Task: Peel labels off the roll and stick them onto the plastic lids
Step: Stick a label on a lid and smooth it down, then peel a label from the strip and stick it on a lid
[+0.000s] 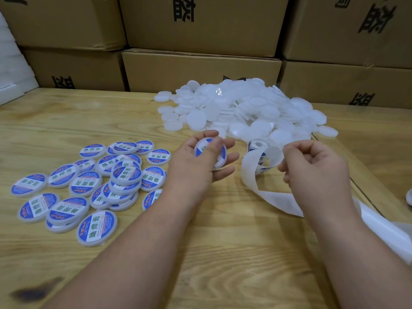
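**Label roll and lids: light, thin, and easy to crease**

The label roll [258, 146], a small coil of blue-and-white printed round stickers on white backing paper, lies on the pale wooden table [223, 253] just in front of the heap of blank white round plastic lids [240, 112]. Its spent backing strip [274, 197] loops loosely toward the person and trails off to the right.

The left hand [200, 161] cups one round white lid with a blue-and-white label on its face [210, 152], fingers curled round the rim and the thumb pressing across the sticker. The right hand [312, 168] hovers just beside the roll with its fingers curled inward; whether they pinch the strip or a fresh label cannot be told.

The stickers are probably flimsy and tacky, so each is best lifted by its edge where the backing bends sharply, touching the glue side as little as possible. The lids look light, stiff and smooth, and are best held by the rim so the face stays free for pressing. The backing paper is limp and could tear if tugged hard.

Finished lids with blue-and-white labels [89, 181] lie scattered on the left.
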### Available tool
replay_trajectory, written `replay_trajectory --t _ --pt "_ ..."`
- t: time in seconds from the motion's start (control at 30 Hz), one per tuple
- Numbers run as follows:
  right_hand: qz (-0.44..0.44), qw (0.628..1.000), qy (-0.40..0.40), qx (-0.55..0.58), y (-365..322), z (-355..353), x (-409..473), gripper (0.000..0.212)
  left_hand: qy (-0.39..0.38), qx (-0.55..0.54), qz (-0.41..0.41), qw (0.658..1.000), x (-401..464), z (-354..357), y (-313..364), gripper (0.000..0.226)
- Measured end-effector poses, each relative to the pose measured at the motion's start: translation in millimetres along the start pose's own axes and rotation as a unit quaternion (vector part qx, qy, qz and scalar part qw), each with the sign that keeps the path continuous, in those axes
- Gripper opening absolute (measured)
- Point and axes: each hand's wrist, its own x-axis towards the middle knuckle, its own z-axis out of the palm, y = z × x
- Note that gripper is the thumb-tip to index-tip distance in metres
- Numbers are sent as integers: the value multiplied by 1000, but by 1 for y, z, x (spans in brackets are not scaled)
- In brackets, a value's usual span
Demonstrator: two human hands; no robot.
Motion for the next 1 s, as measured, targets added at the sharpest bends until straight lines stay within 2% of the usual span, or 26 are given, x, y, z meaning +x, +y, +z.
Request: replay_trajectory --t 0.07,0.2,0.33,0.43,0.5,0.63,0.7,0.77,0.83,0.93,1.0 --pt "-32 999 -9 -22 5 5 0 2 28 21 4 999 1 -2 5 19" --pt "-67 994 -48 -71 10 11 -2 22 108 129 65 984 5 -16 13 25" --pt "-83 991 -22 -106 10 6 2 29 195 335 150 909 12 -47 30 7" --pt "-92 986 -18 -138 13 3 6 33 240 434 140 857 14 -69 41 16" --pt "-109 980 -28 -162 15 3 7 37 254 500 115 820 16 -79 44 14" --pt "-130 966 -61 -213 21 5 8 42 258 550 47 792 18 -86 43 17" --pt "-129 966 -54 -216 24 7 9 30 259 567 49 780 18 -86 43 18" --pt "-104 974 -29 -199 24 7 10 10 262 580 96 766 18 -82 44 17" --pt "-77 981 -5 -176 23 7 11 13 252 565 154 770 15 -72 44 17" --pt "-37 993 9 -108 20 9 10 11 179 539 220 793 10 -52 35 11" --pt "-7 997 -4 -71 20 9 10 5 111 538 234 802 5 -39 24 9"
